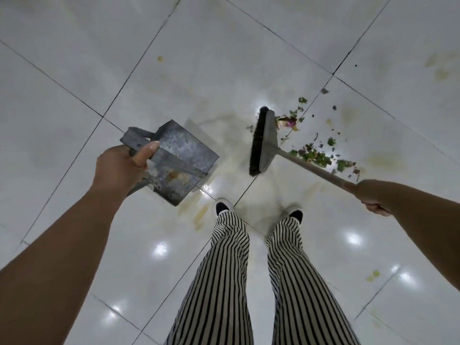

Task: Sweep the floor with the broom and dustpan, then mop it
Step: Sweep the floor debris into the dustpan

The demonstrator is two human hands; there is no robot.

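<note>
The striped black-and-white trouser legs (261, 282) are seen nearest, standing on the glossy white tiled floor (74, 70). The dented grey metal dustpan (174, 160) is held by its handle in the closed left hand (119, 165), lifted and tilted, probably so that it is ready to be set down. The grey wooden-handled broom with dark bristles (261, 143) is gripped at its stick by the right hand (371, 197), fingers wrapped around it. Its head stands just beside the scattered green leaf debris (313, 153), apparently to push it towards the pan. Yellowish stains (199, 215) remain for mopping.
</note>
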